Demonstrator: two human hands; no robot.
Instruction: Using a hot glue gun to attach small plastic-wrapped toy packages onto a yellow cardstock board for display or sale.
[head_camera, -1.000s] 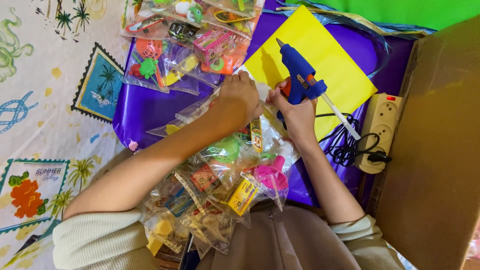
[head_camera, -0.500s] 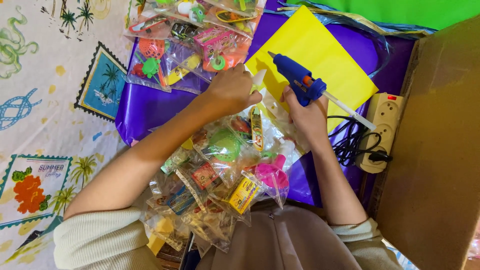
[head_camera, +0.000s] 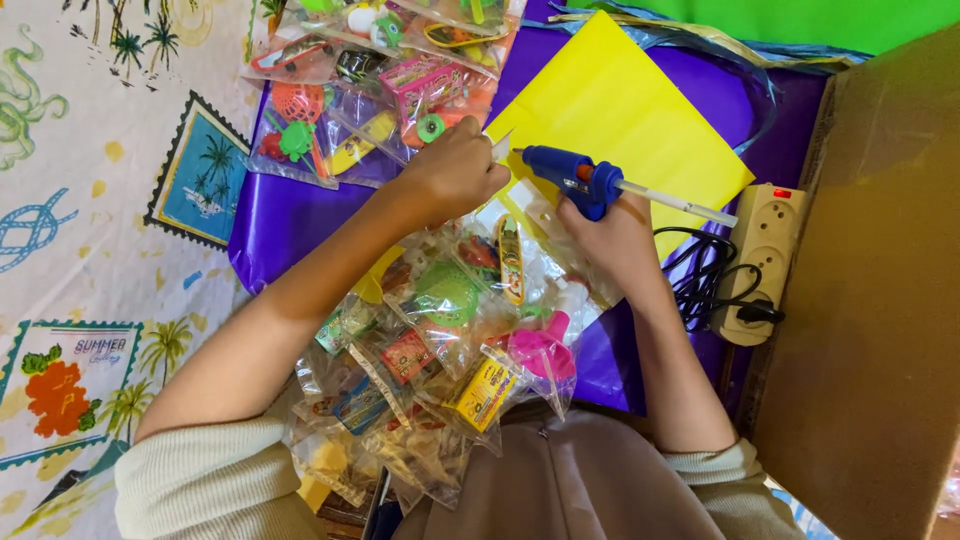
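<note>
My right hand (head_camera: 612, 238) grips a blue glue gun (head_camera: 572, 174) with a clear glue stick poking out behind it; its nozzle points left at the corner of a yellow paper sheet (head_camera: 628, 112). My left hand (head_camera: 458, 170) pinches a small clear plastic packet (head_camera: 500, 148) right at the nozzle tip. Below my arms lies a heap of clear toy packets (head_camera: 440, 340) holding small colourful toys. The yellow sheet rests on a purple sheet (head_camera: 290, 225).
More toy packets (head_camera: 370, 80) lie at the top left. A beige power strip (head_camera: 764, 262) with a black cord (head_camera: 700, 275) sits to the right, beside a brown cardboard wall (head_camera: 880, 280). A patterned tablecloth (head_camera: 90, 200) covers the left side.
Both hands have moved up and left with the glue gun, which has tilted flatter; its nozzle now meets the packet in my left hand at the yellow sheet's corner.
</note>
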